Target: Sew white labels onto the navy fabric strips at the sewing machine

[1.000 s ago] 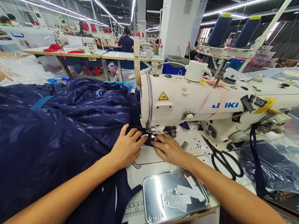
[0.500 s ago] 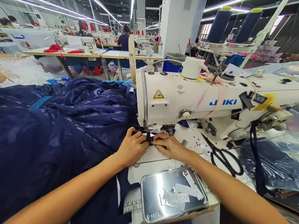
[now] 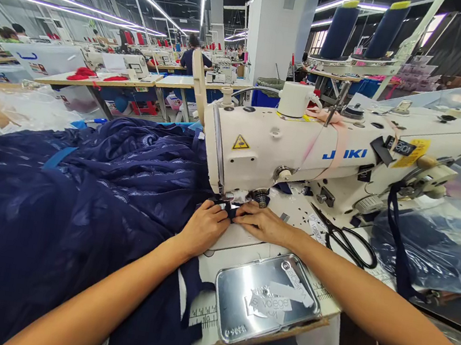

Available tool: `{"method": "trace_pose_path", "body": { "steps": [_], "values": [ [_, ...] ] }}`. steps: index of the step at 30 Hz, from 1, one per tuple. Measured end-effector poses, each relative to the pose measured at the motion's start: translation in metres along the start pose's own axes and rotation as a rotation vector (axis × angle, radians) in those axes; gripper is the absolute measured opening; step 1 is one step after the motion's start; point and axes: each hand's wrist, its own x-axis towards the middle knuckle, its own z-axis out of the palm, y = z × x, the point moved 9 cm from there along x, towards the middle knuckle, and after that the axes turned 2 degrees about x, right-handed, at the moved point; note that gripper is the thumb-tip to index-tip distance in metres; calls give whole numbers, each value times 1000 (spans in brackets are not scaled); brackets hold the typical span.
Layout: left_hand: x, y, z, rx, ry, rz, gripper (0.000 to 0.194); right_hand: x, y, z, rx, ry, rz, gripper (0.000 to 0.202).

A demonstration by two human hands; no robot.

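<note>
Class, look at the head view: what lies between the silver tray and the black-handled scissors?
In the head view, the person's right forearm crosses between the silver tray and the black-handled scissors.

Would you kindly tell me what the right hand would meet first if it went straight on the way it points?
The right hand would likely meet the dark fabric first, then the left hand; depth is unclear.

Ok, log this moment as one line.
left hand: on dark fabric; right hand: on same fabric; sewing machine: just beyond hands; navy cloth: heaped left; scissors: unheld
</note>
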Motion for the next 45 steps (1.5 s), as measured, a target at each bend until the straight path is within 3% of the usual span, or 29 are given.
{"method": "trace_pose_path", "body": {
  "steps": [5,8,16,29,45],
  "values": [
    [-9,-5,-4,-82,-21,-56,18,1,-13,8,-276,-96,-112,26],
    [-18,-5,-4,-116,-72,-99,27,2,-16,8,-346,-86,-115,26],
    [-23,-10,-1,-190,-164,-111,40,0,-16,3,-236,-41,-81,23],
    [-21,-11,-1,-177,-151,-93,36,0,-13,5,-216,-27,-62,25],
    [-13,-28,7,-102,-187,-101,36,5,0,8,-294,-136,71,35]
  ]
}}
